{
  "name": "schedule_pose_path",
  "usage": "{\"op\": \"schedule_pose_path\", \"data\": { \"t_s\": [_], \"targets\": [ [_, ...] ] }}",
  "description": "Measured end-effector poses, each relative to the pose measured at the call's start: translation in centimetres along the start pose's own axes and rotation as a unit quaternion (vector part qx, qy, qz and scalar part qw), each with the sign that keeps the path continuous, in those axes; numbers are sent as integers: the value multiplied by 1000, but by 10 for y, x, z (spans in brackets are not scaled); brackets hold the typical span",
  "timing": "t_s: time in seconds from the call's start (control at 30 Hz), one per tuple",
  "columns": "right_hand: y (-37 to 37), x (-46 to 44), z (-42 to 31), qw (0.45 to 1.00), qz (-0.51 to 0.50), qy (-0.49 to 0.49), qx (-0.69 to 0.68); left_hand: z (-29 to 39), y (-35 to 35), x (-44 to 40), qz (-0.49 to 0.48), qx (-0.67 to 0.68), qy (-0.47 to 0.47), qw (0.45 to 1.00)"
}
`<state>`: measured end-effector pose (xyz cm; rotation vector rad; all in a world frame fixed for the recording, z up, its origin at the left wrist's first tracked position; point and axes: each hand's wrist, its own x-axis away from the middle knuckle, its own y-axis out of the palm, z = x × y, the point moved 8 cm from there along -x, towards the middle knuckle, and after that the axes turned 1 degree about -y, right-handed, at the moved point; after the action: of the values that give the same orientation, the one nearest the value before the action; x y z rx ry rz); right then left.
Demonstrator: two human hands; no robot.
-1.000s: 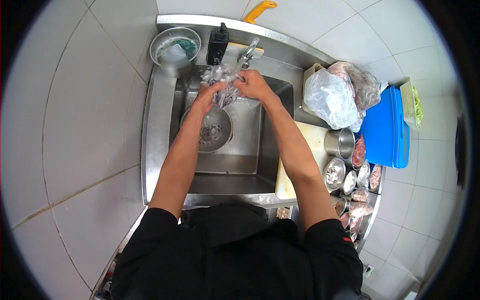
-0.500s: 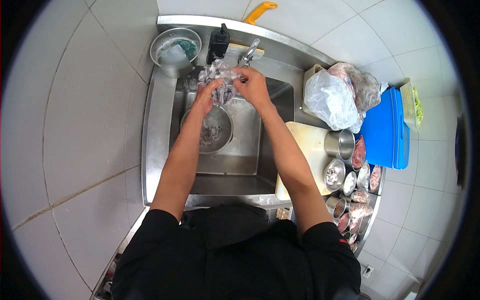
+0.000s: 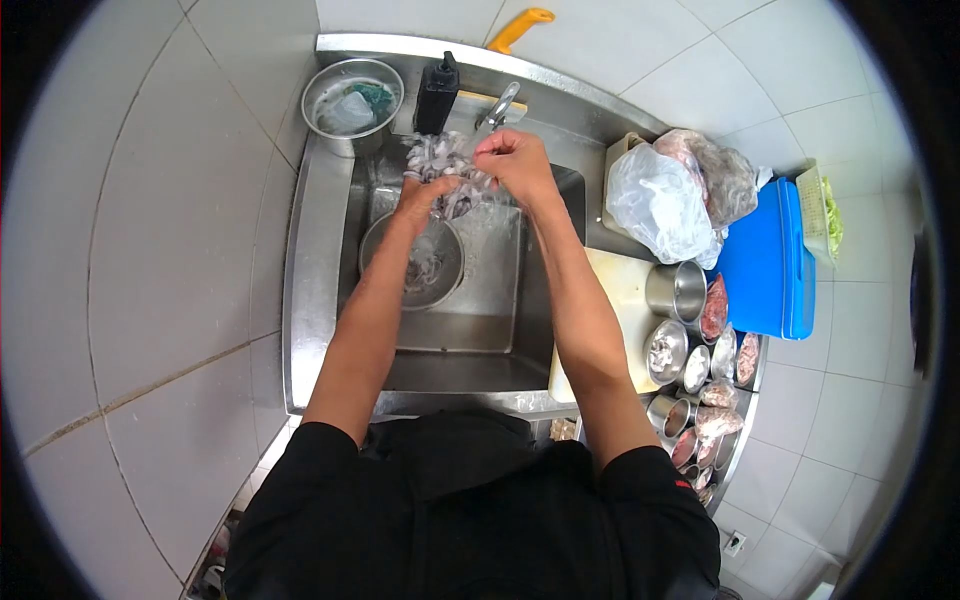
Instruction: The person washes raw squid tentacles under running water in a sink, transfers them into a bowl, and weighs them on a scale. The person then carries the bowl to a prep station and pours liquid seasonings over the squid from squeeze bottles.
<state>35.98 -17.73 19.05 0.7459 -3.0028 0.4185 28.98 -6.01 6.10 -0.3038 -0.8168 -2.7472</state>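
Note:
My left hand point(image 3: 424, 196) holds a clump of pale, greyish strips point(image 3: 440, 158) above the steel sink point(image 3: 480, 330), close under the faucet point(image 3: 498, 108). My right hand point(image 3: 512, 162) is at the right edge of the clump, its fingers pinched together; what they hold, if anything, is too small to tell. Below my left hand, a round metal bowl point(image 3: 452, 284) stands in the sink with more of the pale strips point(image 3: 422, 268) in it. My left forearm covers part of this bowl.
A metal bowl point(image 3: 392, 118) with a green scourer and a black bottle point(image 3: 436, 95) stand behind the sink. To the right are a cutting board point(image 3: 620, 275), plastic bags point(image 3: 660, 200), a blue box point(image 3: 765, 260), metal containers point(image 3: 676, 290) and bagged meat point(image 3: 714, 308).
My right hand has moved slightly up and right, its fingers now drawn to the clump's edge. The clump in my left hand has spread and sits a little lower.

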Motion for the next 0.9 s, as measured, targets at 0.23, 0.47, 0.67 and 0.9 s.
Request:
{"op": "schedule_pose_path", "data": {
  "t_s": [0.23, 0.47, 0.67, 0.9],
  "targets": [
    [6, 37, 10, 994, 60, 27, -89, -17, -10, -13, 78, 111, -20, 991],
    [28, 88, 43, 987, 85, 24, -134, -16, -17, -24, 24, 170, 9, 985],
    [50, 134, 83, 989, 113, -19, -98, -15, -23, -26, 40, 234, -23, 971],
    [81, 113, 164, 978, 13, -71, 197, -9, -22, -27, 19, 239, -19, 971]
  ]
}}
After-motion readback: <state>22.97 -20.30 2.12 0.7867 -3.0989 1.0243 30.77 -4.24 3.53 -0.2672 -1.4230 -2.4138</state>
